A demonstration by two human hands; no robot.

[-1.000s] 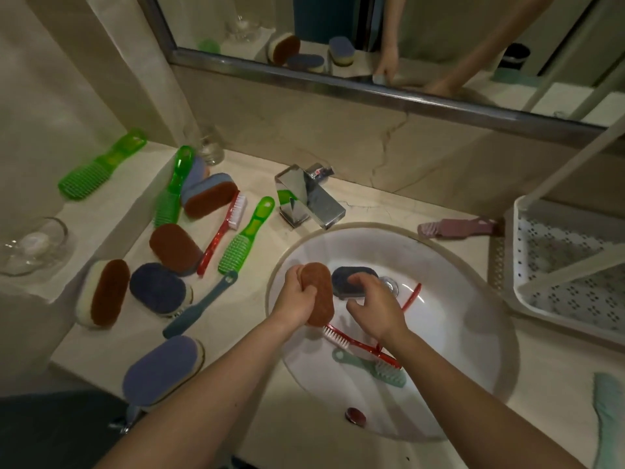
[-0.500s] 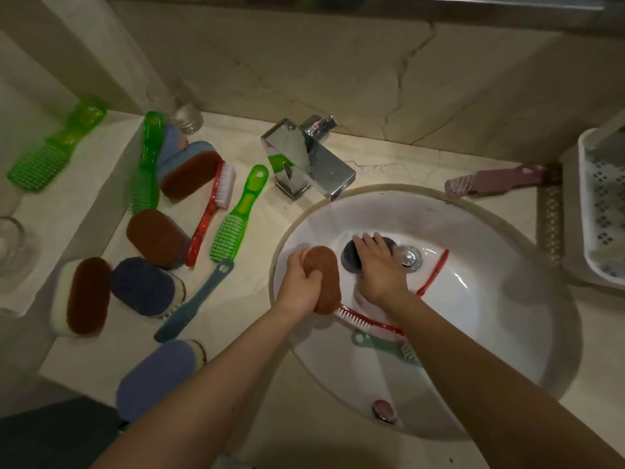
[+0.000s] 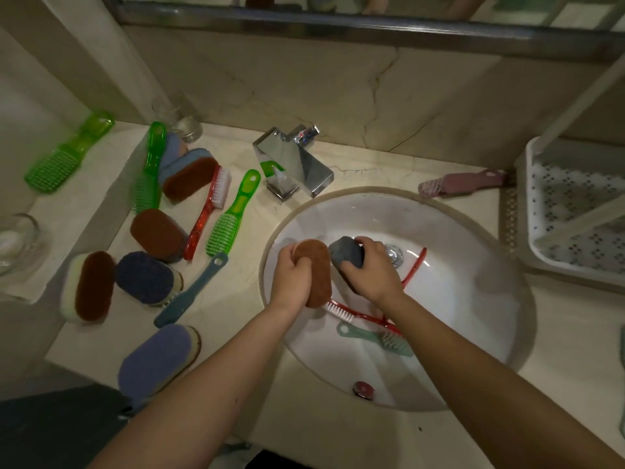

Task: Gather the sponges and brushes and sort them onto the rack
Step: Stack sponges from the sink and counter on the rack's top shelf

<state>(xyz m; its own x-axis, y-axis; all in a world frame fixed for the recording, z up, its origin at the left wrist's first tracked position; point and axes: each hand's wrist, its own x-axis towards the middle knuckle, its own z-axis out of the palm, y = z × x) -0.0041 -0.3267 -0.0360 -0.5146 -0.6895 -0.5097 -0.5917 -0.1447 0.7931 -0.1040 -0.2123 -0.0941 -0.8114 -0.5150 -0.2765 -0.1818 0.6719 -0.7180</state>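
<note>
Over the white sink basin [image 3: 473,299] my left hand [image 3: 291,279] grips a brown sponge [image 3: 316,272] held upright. Beside it my right hand [image 3: 372,272] holds a dark grey-blue sponge [image 3: 346,253], lifted off the basin near the drain [image 3: 394,255]. Under my hands lie a red brush [image 3: 358,313] and a teal brush [image 3: 375,338]. The white perforated rack [image 3: 575,211] stands at the right edge. Several sponges and brushes lie on the counter to the left, among them a brown sponge [image 3: 157,233], a green brush [image 3: 233,214] and a lilac sponge [image 3: 155,360].
A chrome tap [image 3: 294,164] stands behind the basin. A pink brush [image 3: 463,184] lies by the rack. On the raised left ledge sit a green brush [image 3: 67,154] and a glass dish [image 3: 17,242]. A glass [image 3: 179,116] stands in the corner.
My right hand has closed round the dark sponge and lifted it off the basin floor. The left hand keeps the brown sponge in the same place. The camera has tilted up a little.
</note>
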